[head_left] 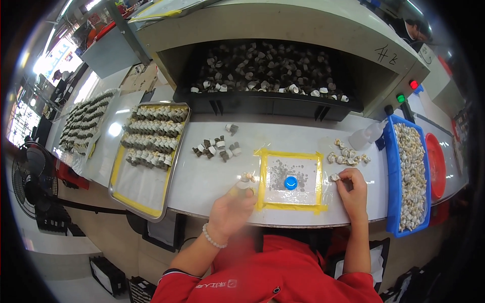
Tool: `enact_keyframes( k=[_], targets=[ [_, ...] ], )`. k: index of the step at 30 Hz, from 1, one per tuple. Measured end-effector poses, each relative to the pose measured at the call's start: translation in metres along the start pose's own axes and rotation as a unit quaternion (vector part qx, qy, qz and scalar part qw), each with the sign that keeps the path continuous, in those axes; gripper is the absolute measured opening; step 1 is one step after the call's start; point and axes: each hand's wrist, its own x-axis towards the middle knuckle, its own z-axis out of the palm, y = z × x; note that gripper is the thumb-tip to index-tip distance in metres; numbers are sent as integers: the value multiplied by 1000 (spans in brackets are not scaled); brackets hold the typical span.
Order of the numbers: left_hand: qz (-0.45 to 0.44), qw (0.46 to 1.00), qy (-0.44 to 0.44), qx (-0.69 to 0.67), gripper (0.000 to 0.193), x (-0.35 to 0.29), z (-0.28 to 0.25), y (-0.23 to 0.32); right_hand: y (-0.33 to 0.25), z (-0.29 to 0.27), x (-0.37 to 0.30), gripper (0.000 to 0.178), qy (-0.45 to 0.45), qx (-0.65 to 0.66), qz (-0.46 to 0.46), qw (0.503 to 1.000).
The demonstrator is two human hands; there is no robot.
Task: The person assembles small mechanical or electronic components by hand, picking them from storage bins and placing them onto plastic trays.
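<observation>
Two pinches: we mark left hand (231, 208) gripping blurred whitish part (246, 184) at its one o'clock, right hand (353, 191) gripping cream piece (335, 177) at its ten; blue cap (290, 183) between them; loose pieces (348, 160) at right hand's twelve, blue bin (390, 166) at its three.

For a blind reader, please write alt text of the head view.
At a white table, the left hand holds a small piece, the right hand another; between them, a round blue object sits on a taped square. A tray lies left, a blue bin right, a black bin ahead.
</observation>
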Motion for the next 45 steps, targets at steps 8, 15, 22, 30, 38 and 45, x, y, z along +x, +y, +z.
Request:
enact_keyframes(
  k=[8, 15, 22, 30, 38, 45],
  targets=[
    [-91, 996, -7, 11, 25, 0, 2, -22, -32, 1, -6, 46, 27, -46, -94, 994],
    [-190, 978, -37, 78, 42, 4, -19, -47, -81, 14, -7, 38, -229, 215, -131, 940],
    [-149, 967, -10, 207, 36, 2, 2, -51, -79, 17, -14, 24, -244, 194, -81, 947],
    [-18, 902, 40, 429, 22, 7, 1, -57, -77, 20, -23, 21, -233, 174, -43, 956],
    [-16, 889, 35, 456, 16, 7, -5, -55, -81, 21, -17, 20, -249, 175, -62, 950],
    [-18, 889, 34, 456, 15, 8, -7, -55, -78, 22, -19, 21, -249, 177, -63, 950]
  ],
)
